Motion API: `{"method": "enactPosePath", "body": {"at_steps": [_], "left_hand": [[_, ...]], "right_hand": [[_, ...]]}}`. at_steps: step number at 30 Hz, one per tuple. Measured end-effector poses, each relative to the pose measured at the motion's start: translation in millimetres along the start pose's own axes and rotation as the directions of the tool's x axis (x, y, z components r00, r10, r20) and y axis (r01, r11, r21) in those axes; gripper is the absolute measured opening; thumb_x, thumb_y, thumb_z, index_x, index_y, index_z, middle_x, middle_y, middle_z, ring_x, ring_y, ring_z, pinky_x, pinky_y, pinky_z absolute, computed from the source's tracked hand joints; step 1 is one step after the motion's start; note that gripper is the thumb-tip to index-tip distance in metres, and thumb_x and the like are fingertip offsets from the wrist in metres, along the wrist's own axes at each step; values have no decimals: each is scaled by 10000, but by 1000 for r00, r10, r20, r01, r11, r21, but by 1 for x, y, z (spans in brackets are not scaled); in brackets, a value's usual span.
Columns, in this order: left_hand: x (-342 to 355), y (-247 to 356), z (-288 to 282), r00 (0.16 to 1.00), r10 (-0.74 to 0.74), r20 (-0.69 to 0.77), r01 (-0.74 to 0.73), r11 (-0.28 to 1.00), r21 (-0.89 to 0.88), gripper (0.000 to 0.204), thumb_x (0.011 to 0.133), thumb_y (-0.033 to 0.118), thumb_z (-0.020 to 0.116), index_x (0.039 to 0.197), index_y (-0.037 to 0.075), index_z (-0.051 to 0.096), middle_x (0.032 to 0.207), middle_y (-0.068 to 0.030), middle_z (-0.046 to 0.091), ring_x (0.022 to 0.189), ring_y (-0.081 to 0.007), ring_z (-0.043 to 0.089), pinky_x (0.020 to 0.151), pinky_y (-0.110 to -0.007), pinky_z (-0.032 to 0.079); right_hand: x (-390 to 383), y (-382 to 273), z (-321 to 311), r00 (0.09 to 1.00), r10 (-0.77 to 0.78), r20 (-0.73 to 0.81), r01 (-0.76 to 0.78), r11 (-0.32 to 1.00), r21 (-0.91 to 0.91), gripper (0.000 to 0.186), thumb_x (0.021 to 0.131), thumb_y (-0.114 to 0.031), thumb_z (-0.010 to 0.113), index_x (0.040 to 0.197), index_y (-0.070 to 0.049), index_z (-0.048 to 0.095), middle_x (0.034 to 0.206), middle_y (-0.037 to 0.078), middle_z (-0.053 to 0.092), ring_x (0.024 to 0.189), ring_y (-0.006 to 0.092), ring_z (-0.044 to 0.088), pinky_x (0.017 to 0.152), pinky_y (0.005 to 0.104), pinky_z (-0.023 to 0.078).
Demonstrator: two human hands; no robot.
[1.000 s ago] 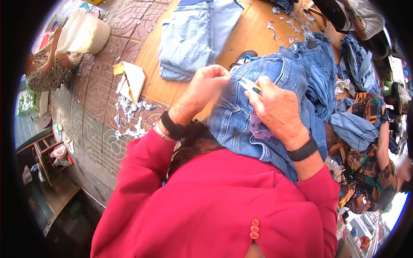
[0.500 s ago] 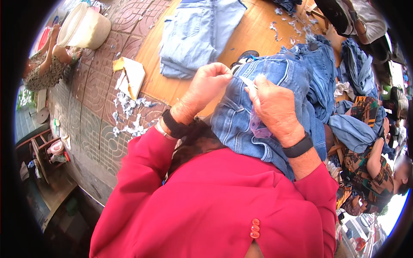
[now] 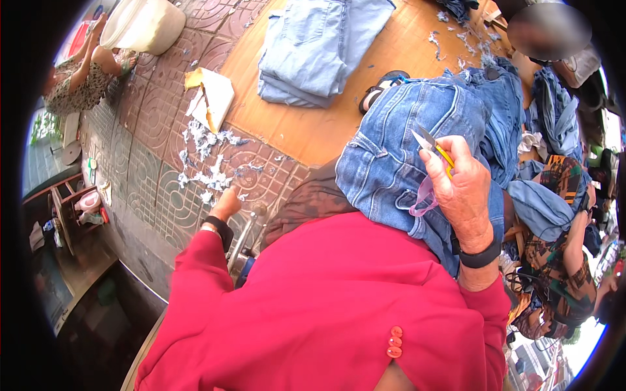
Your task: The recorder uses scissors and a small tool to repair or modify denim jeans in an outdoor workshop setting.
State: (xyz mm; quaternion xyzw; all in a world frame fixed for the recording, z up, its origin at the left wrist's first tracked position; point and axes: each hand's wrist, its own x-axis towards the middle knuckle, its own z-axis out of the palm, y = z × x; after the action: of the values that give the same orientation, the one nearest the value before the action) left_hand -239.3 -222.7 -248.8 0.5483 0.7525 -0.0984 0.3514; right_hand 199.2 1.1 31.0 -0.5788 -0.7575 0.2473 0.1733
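Note:
A pair of blue jeans (image 3: 391,150) lies bunched over my lap, seat pocket up. My right hand (image 3: 463,189) rests on the denim and grips small thread snips (image 3: 432,144) with a yellow handle, blades pointing up and left; a pink loop (image 3: 422,199) hangs from that hand. My left hand (image 3: 226,203) is off the jeans, lowered at my left side above the patterned floor tiles, next to a metal bar (image 3: 249,231). Its fingers point away and are hidden. Both wrists wear black bands.
A folded stack of light-blue jeans (image 3: 313,49) lies on a wooden board (image 3: 306,130). Denim scraps (image 3: 205,163) and a piece of cardboard (image 3: 212,94) litter the tiles. A white bucket (image 3: 143,23) stands at top left beside a seated person (image 3: 81,81). More jeans and another person (image 3: 561,247) are at right.
My left hand has let go of the jeans and dropped down to my left side. My right hand stays on the denim with the snips, now raised more clearly.

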Motion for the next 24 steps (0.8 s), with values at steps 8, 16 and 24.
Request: {"method": "enactPosePath", "body": {"at_steps": [8, 16, 24], "left_hand": [[35, 90, -45, 964, 32, -262, -46, 998, -49, 179, 764, 105, 504, 811, -11, 632, 821, -251, 615, 812, -417, 595, 725, -473, 478], [31, 241, -154, 943, 328, -52, -242, 571, -784, 220, 798, 149, 638, 973, 16, 632, 833, -4, 608, 745, -72, 511, 671, -248, 438], [26, 296, -165, 830, 558, -5, -300, 439, -847, 238, 823, 169, 664, 994, 12, 614, 846, 24, 592, 770, -44, 498, 690, -202, 421]], "right_hand": [[0, -11, 4, 999, -27, 41, 28, 1000, -10, 213, 807, -237, 650, 868, -72, 531, 694, 124, 622, 611, 296, 617, 514, 363, 458], [5, -17, 18, 978, -159, 138, 174, 979, -105, 207, 797, -219, 647, 833, -63, 515, 685, 111, 603, 588, 280, 603, 507, 353, 455], [14, -23, 27, 949, -214, 232, 257, 951, -172, 222, 793, -222, 650, 866, -52, 526, 708, 126, 611, 613, 294, 609, 528, 355, 463]]}}
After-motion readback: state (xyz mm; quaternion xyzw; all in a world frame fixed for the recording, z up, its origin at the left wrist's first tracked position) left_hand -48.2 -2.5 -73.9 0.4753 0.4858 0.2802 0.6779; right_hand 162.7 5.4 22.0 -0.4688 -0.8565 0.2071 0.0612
